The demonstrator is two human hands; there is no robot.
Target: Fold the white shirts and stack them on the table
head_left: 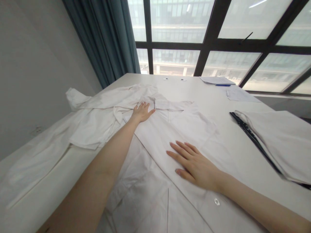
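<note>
A white button-front garment (155, 139), perhaps a coat or shirt, lies spread over the white table. Near its collar end my left hand (142, 112) rests flat on the cloth with fingers apart. My right hand (191, 163) lies palm down on the front panel, fingers spread, lower and to the right. A pale button (216, 202) shows below my right wrist. The sleeve (89, 127) on the left side is rumpled, and some cloth there reaches past the table's left edge. Both forearms hide parts of the garment.
Folded white cloth (279, 139) sits on a black item (257, 140) at the right. Papers (216, 80) with a blue pen (223, 85) lie toward the far right of the table (194, 89). Behind stand a blue curtain (104, 35) and windows with dark frames (177, 46).
</note>
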